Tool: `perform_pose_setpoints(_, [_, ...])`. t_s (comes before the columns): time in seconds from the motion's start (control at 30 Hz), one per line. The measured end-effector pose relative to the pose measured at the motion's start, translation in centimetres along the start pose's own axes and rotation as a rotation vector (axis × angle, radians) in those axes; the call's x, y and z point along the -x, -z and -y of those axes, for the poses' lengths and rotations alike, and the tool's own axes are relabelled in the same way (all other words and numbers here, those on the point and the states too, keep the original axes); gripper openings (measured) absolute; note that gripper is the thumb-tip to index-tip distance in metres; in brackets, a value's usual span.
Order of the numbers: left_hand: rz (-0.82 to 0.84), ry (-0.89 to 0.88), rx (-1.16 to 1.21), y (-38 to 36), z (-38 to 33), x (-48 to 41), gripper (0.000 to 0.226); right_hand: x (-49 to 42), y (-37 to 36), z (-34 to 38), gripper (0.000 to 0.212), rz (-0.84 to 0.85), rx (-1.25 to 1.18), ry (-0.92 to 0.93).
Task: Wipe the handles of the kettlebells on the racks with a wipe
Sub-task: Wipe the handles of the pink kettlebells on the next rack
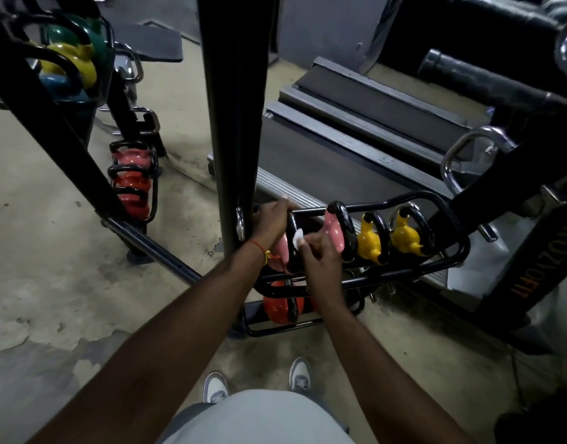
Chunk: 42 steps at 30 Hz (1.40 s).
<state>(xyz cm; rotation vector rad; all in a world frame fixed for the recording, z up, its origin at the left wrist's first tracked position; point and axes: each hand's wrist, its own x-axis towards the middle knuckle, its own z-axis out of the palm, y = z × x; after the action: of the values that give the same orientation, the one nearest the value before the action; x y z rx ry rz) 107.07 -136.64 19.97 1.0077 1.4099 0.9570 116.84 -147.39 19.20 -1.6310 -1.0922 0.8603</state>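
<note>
The right hand point(320, 251) pinches the white wipe point(297, 234) against the black handle point(291, 224) of the pink kettlebell point(280, 251) at the post end of the low rack point(404, 274). The left hand point(271, 219) is curled over what seems to be that handle's top. By position, this rack looks barely begun. Along it wait a second pink kettlebell point(335, 233) and two yellow kettlebells point(368, 243), with a red kettlebell point(282, 307) beneath. Far kettlebells point(131, 184) sit left of it.

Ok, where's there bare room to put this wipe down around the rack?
Bare concrete floor lies left of the black post, and the treadmill deck behind the rack is bare too. The rack's upper row is crowded: pink kettlebells and yellow kettlebells stand close together.
</note>
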Motion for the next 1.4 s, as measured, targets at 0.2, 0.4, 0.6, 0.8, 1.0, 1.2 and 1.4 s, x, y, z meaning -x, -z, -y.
perform_pose_setpoints(0.2, [-0.007,0.027,0.037,-0.1,0.1,0.5,0.058,-5.0,-0.5,1.8,0.01,0.204,-0.145,-0.293])
perform_pose_setpoints(0.4, [0.032,-0.01,-0.182,0.6,-0.7,2.6,0.046,-5.5,1.9,2.2,0.008,0.408,-0.242,-0.485])
perform_pose_setpoints(0.6, [-0.108,-0.64,-0.816,1.0,2.0,10.1,0.047,-8.1,1.1,3.2,0.015,0.435,-0.297,-0.487])
perform_pose_setpoints(0.8, [-0.132,-0.826,-1.093,1.6,6.0,9.5,0.044,-8.4,2.0,1.5,0.009,0.46,-0.008,-0.216])
perform_pose_setpoints(1.0, [-0.109,-0.868,-1.144,2.5,6.8,9.1,0.054,-12.2,-0.2,3.4,0.014,0.461,0.243,0.015])
perform_pose_setpoints(1.2, [-0.069,-0.878,-1.116,2.8,6.6,9.0,0.051,-13.3,-0.4,7.1,0.004,0.718,0.854,0.447])
perform_pose_setpoints(1.4, [-0.092,-0.903,-1.121,2.7,6.5,9.1,0.047,-14.3,-3.0,8.7,0.022,0.78,1.198,0.614])
